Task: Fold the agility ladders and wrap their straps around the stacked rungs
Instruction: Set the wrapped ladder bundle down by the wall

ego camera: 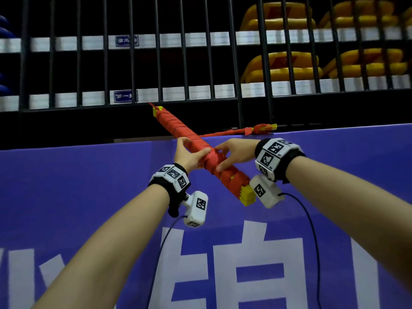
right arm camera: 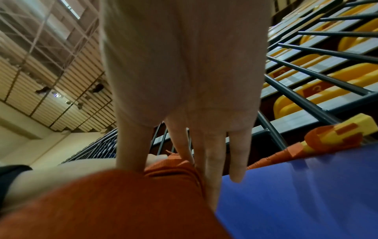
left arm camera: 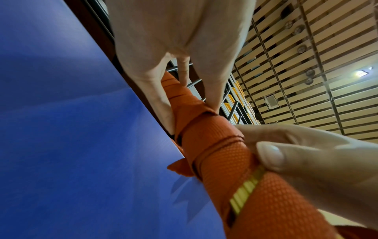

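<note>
A blue padded barrier (ego camera: 334, 175) with large white characters on its face carries the things along its top edge. A bundle of stacked yellow rungs wrapped in red strap (ego camera: 196, 143) rests across that edge at a slant, its far end past the barrier and its yellow near end overhanging the printed face. To the right of this bundle, a second red-and-yellow ladder bundle (ego camera: 263, 128) lies lengthwise along the same top edge.
</note>
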Demonstrator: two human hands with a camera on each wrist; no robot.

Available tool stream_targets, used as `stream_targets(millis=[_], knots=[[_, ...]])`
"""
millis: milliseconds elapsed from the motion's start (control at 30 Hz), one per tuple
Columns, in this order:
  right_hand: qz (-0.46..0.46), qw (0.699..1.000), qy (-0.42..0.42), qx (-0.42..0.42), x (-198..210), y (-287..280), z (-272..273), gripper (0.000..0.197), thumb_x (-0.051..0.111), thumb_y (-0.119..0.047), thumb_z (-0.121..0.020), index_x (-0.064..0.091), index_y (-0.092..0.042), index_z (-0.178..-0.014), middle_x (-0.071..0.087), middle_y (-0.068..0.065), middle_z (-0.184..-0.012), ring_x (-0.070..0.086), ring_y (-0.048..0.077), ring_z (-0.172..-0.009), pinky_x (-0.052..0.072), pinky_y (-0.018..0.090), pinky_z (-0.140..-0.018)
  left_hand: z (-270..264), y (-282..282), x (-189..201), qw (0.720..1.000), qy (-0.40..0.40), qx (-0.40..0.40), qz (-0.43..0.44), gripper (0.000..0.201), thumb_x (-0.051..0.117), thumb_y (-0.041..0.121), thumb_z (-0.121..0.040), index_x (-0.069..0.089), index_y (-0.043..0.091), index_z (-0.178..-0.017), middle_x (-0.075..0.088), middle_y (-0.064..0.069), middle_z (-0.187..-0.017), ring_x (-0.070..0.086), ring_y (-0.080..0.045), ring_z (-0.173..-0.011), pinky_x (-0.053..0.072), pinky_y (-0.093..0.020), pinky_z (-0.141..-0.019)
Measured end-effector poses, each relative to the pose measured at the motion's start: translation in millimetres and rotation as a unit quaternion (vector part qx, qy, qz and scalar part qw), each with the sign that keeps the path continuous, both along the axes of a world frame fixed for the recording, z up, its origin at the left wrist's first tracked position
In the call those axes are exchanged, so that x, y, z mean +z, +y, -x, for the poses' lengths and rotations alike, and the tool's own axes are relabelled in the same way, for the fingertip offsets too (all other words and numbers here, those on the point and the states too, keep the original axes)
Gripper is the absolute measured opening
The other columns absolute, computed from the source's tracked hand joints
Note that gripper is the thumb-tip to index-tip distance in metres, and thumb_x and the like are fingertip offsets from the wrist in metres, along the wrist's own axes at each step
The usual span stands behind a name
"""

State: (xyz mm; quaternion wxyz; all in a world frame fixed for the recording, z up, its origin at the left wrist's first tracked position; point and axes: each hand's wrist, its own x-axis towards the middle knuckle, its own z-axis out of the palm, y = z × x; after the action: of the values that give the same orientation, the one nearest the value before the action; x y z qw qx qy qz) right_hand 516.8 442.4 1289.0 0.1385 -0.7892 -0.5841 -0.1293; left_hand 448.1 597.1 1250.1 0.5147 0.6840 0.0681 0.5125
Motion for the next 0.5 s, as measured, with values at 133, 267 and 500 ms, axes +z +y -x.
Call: stream_targets(millis=[133, 267, 500], knots=[[0.012, 0.999, -0.032, -0.025, 18, 7, -13, 0.064, 0.071, -0.034, -0.083, 0.047, -0.009, -0.137, 0.058, 0.009, -0.130, 0.056, 0.023, -0.112, 0.042, 0.030, -0.099, -14, 2, 12, 1.000, -0.008, -0.003, 0.011, 0.056, 0.079, 0.010, -0.076, 0.035, 0.020, -0.110, 0.045, -0.019, -0.130, 0.063, -0.040, -0.103, 0.058, -0.052, -0.073], [0.011, 0.998, -0.046, -0.039, 36, 8, -25, 0.073, 0.069, -0.028, -0.085, 0.033, -0.012, -0.146, 0.053, 0.010, -0.134, 0.054, 0.024, -0.116, 0.040, 0.026, -0.093, -28, 4, 29, 1.000, -0.016, -0.011, 0.021, 0.059, 0.078, 0.007, -0.076, 0.033, 0.021, -0.111, 0.046, -0.019, -0.127, 0.063, -0.040, -0.102, 0.057, -0.054, -0.076], [-0.016, 0.998, -0.056, -0.039, 54, 22, -57, 0.047, 0.058, -0.012, -0.089, 0.046, -0.006, -0.134, 0.061, 0.014, -0.122, 0.063, 0.025, -0.091, 0.049, 0.026, -0.070, -53, 24, 48, 1.000, -0.014, 0.012, 0.003, 0.058, 0.076, 0.005, -0.078, 0.043, 0.016, -0.125, 0.045, -0.012, -0.117, 0.060, -0.025, -0.089, 0.055, -0.049, -0.085]])
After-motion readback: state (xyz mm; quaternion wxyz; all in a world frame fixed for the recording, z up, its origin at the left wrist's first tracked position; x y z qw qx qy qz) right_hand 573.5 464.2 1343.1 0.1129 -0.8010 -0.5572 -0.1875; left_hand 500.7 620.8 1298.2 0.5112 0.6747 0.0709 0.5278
